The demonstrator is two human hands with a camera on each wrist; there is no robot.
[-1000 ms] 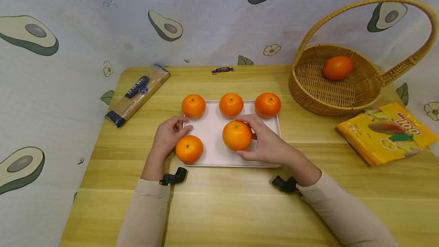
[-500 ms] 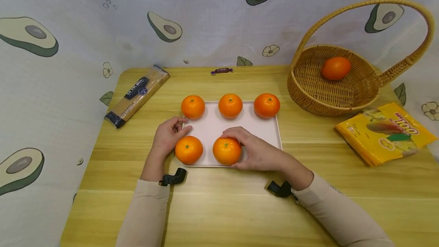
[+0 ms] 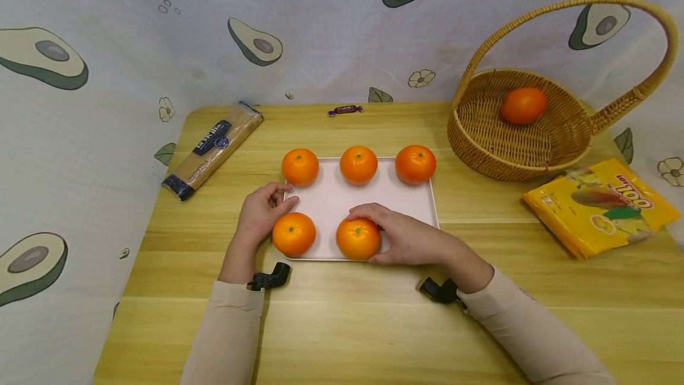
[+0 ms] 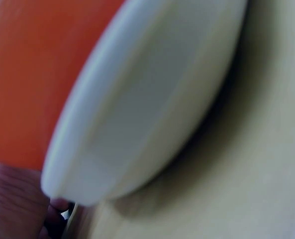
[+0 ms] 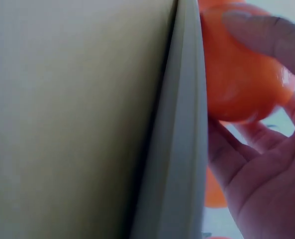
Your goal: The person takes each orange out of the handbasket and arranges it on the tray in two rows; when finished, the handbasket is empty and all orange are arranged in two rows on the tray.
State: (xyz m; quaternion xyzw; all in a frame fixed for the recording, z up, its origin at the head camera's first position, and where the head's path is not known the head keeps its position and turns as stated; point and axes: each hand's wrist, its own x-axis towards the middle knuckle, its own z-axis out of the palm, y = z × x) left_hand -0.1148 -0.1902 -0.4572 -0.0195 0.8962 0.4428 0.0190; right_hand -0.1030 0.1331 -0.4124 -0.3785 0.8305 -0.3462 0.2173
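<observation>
In the head view a shallow white tray (image 3: 320,204) holds several oranges. My right hand (image 3: 411,236) grips one orange (image 3: 358,238) near the tray's front edge, thumb at the near side and fingers round the far side. The right wrist view shows that orange (image 5: 246,69) between thumb and fingers, close to the tray's rim (image 5: 179,149). My left hand (image 3: 260,212) holds the tray's left edge with curled fingers, thumb tip over the rim. Right beside it sits another orange (image 3: 294,234) at the front left corner. Along the back lie a left (image 3: 300,166), middle (image 3: 358,165) and right orange (image 3: 415,164).
A wicker basket (image 3: 481,153) with a tall handle stands back right, one orange-red fruit (image 3: 523,106) inside. In front of it lies a yellow snack bag (image 3: 598,207). A spaghetti pack (image 3: 214,150) lies back left, and a wrapped candy (image 3: 345,110) by the table's back edge.
My right hand has lowered the orange from mid-tray toward the front edge, then shifted it slightly right, away from the front left orange. The left hand stays put.
</observation>
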